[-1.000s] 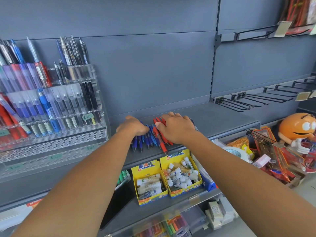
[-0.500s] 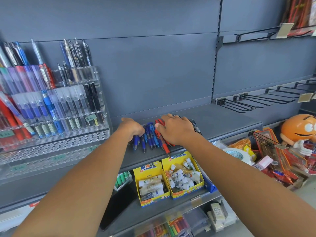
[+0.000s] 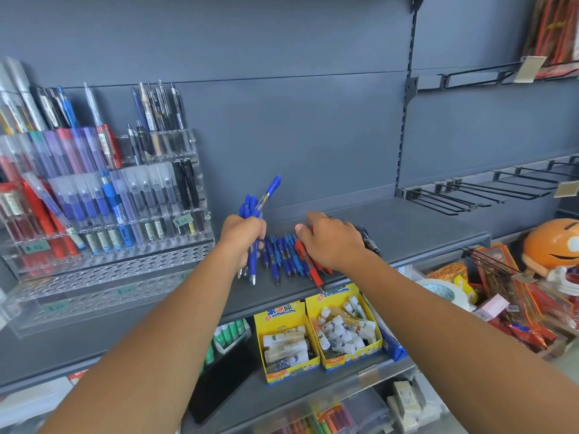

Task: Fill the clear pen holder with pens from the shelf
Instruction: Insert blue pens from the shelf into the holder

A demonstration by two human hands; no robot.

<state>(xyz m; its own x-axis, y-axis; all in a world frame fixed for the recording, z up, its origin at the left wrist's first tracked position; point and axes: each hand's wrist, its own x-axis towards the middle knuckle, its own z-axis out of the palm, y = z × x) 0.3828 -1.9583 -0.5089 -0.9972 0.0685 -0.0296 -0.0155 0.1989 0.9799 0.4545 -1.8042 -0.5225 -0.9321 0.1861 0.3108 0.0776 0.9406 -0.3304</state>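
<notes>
My left hand (image 3: 242, 234) grips a bunch of blue pens (image 3: 254, 204), lifted off the grey shelf (image 3: 413, 227) with the tips pointing down. More blue pens (image 3: 283, 255) lie loose on the shelf between my hands. My right hand (image 3: 333, 241) lies palm down on red pens (image 3: 310, 264), its fingers curled over them. Black pens (image 3: 367, 239) show behind its wrist. The clear tiered pen holder (image 3: 109, 270) stands at the left of the shelf. Its upper rows are full of pens and its low perforated front rows hold none.
Below the shelf's front edge stand two yellow boxes of glue sticks (image 3: 316, 336) and green sticks (image 3: 230, 332). Black wire hooks (image 3: 470, 195) jut from the back panel at right. An orange round figure (image 3: 551, 245) and packets crowd the right side.
My left hand has closed round a bunch of blue pens and raised them off the shelf. My right hand stays on the red pens, shifted slightly.
</notes>
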